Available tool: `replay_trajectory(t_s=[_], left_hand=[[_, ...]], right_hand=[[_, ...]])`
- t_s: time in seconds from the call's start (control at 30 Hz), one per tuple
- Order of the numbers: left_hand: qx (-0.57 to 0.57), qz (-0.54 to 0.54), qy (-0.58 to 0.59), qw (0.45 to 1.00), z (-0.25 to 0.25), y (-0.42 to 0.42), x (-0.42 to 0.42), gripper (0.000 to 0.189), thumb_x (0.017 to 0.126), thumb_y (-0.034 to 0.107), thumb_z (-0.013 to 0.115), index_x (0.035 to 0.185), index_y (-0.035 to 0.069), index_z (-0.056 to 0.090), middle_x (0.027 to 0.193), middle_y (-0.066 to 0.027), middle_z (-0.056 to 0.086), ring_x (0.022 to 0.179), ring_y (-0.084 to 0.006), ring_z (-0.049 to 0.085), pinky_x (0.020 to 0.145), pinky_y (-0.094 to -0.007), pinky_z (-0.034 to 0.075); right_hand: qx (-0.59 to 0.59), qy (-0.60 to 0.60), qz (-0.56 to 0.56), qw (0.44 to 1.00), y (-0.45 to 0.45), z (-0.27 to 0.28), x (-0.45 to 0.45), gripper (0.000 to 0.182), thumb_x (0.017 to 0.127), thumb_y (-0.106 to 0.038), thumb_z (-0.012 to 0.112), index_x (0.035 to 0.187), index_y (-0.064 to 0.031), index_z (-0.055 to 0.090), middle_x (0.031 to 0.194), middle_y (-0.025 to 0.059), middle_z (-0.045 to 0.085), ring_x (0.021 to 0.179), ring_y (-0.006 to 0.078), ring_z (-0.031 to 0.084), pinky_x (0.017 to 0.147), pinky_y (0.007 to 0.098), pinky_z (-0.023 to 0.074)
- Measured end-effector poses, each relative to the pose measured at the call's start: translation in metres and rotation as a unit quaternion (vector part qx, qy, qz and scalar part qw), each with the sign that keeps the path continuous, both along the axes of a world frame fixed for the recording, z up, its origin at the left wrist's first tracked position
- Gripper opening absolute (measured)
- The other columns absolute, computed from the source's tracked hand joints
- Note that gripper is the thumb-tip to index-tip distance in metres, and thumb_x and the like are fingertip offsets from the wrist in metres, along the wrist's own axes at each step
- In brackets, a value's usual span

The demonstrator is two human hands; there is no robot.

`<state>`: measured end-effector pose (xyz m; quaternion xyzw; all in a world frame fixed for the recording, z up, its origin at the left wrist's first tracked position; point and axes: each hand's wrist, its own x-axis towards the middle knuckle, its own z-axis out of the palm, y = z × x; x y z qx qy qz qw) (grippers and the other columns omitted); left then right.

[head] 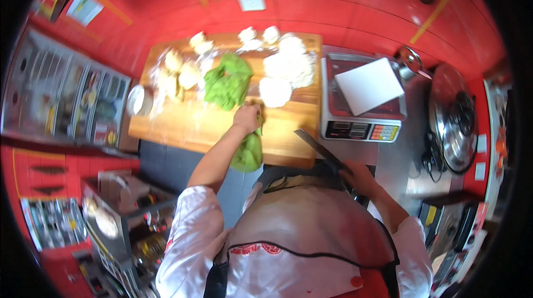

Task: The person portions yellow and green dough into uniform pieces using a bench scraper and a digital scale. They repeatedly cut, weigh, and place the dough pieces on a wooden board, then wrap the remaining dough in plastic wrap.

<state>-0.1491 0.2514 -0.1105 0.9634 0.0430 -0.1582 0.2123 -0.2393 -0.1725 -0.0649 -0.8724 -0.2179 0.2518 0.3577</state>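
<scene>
My left hand (247, 118) is closed on a soft green piece (248, 154), dough or leaf, which hangs past the front edge of the wooden board (212, 127). Just beyond the hand lies a larger crumpled green mass (228, 83) of the same look. My right hand (361, 179) grips a knife (318, 148) by its handle, with the dark blade pointing up and left over the board's right front corner. White dough-like lumps (289, 64) and a smooth white round (275, 91) sit at the right of the board. Pale yellow pieces (179, 73) lie at the left.
A digital scale (362, 127) stands right of the board, bearing a white flat box or sheet (369, 85). Farther right is a large lidded pan (454, 119). A metal can (140, 100) touches the board's left side. Behind rises a red wall (300, 2).
</scene>
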Motion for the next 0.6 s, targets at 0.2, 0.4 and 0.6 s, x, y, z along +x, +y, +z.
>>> replay_trajectory(t_s=[0.2,0.4,0.6], left_hand=[[-0.275,-0.118,-0.293,0.908,0.096,-0.186,0.078,0.031,0.082,0.014,0.072,0.110,0.007,0.061,0.105,-0.0181,0.057,0.102,-0.0389,0.056,0.086,-0.0424,0.047],[-0.011,-0.228,-0.191,0.955,0.062,-0.274,0.122,0.060,0.092,0.043,0.060,0.142,0.014,0.043,0.141,-0.0223,0.043,0.127,-0.0413,0.046,0.105,-0.0453,0.038],[-0.142,-0.124,-0.244,0.951,0.097,-0.237,0.167,0.057,0.095,0.037,0.054,0.147,0.015,0.041,0.156,-0.0288,0.018,0.139,-0.0429,0.033,0.114,-0.0427,0.031]], right_hand=[[0.025,0.023,-0.213,0.976,-0.050,0.002,-0.046,0.032,0.091,-0.020,0.063,0.120,-0.0065,0.056,0.086,0.0203,0.067,0.080,0.0387,0.066,0.069,0.0434,0.0513],[-0.008,-0.108,-0.190,0.976,-0.084,0.014,-0.056,0.033,0.089,-0.018,0.065,0.120,-0.0075,0.059,0.086,0.0199,0.068,0.078,0.0375,0.067,0.068,0.0428,0.0526],[0.048,-0.060,-0.268,0.960,-0.095,0.002,-0.067,0.035,0.087,-0.015,0.068,0.120,-0.0070,0.061,0.092,0.0185,0.069,0.080,0.0364,0.067,0.070,0.0406,0.0543]])
